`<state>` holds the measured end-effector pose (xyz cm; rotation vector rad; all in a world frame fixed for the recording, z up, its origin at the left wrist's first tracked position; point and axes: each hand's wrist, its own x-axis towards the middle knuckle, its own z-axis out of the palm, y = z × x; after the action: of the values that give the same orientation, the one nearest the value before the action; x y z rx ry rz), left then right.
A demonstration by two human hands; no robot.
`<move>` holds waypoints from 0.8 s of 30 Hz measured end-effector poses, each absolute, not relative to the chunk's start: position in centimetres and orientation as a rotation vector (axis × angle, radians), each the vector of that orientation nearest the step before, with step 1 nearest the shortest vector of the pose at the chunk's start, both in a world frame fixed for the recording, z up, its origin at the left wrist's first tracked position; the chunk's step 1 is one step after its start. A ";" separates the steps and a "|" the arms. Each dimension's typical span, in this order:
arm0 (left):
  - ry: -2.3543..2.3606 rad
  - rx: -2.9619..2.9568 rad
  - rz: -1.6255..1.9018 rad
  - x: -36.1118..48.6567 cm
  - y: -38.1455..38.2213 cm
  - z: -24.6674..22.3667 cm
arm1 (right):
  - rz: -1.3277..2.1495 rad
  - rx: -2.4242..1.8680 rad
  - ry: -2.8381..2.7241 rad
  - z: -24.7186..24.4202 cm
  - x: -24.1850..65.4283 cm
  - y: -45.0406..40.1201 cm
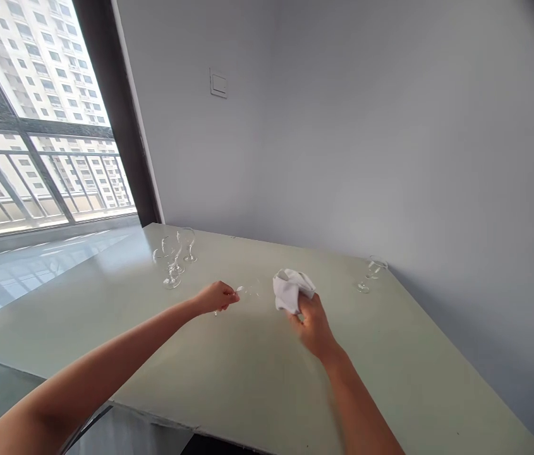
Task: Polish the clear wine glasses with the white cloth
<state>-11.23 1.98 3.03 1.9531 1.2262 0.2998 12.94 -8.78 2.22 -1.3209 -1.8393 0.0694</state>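
Observation:
My left hand [218,297] is closed around the stem of a clear wine glass [250,291], which lies sideways in the grip with its bowl pointing right. The glass is faint against the pale table, and part of its foot shows below the fingers. To the right, my right hand [311,322] grips a bunched white cloth [292,291]. A small gap separates the cloth from the glass bowl.
Several clear stemmed glasses [176,260] stand together at the table's back left. Another stemmed glass [370,275] is near the right edge by the wall. The pale table [248,373] meets grey walls behind. A window [39,120] is at left.

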 end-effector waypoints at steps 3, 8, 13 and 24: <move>1.248 2.212 0.300 -9.4 0.3 3.0 | 0.016 -1.167 -2.086 2.5 10.2 -9.4; 1.028 2.709 0.408 -7.7 -3.1 3.2 | 0.270 -1.239 -1.846 2.0 9.3 -8.9; 0.858 2.761 0.469 -7.1 -3.7 2.1 | 1.079 -1.188 -1.055 0.2 12.0 -6.9; 1.134 2.456 0.929 -1.8 -2.4 0.7 | 1.232 -0.753 -0.462 -0.4 9.3 -7.1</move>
<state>-1.79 -2.41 0.69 2.4561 1.1339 0.9289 9.32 -7.14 -0.38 -0.7529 -0.4617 1.2315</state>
